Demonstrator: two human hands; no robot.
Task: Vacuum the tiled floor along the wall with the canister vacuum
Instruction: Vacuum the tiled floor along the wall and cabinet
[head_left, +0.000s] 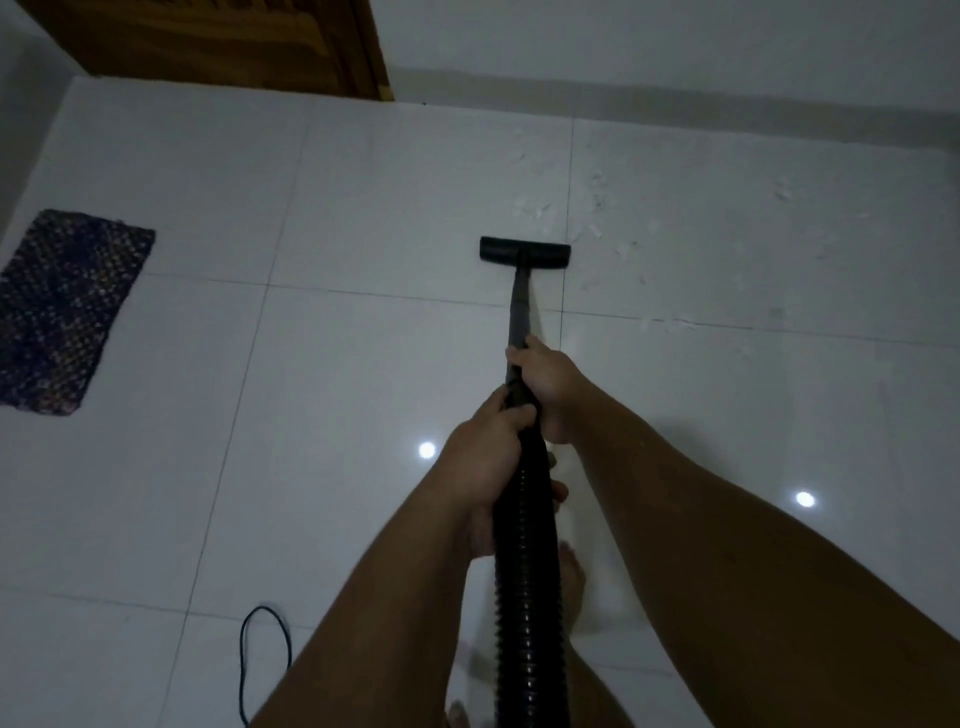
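The floor head (524, 252) rests on the tiled floor (363, 208), near the middle, short of the wall (675, 47) at the far edge. The wand (521, 312) runs from it back to both hands: the right hand (550, 387) in front, the left hand (485, 457) just behind, where the hose (524, 571) begins. Paper scraps (597, 208) lie right of the head. A mat (62, 312) lies at the left edge, a door (234, 47) stands at the far left corner, and a cable (260, 654) lies at the near edge.

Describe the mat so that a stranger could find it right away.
Start at the wooden door at the top left and look down the white tiled floor to its left edge. The mat lies there: a dark, knitted-looking rectangle, the only patterned thing on the plain tiles.
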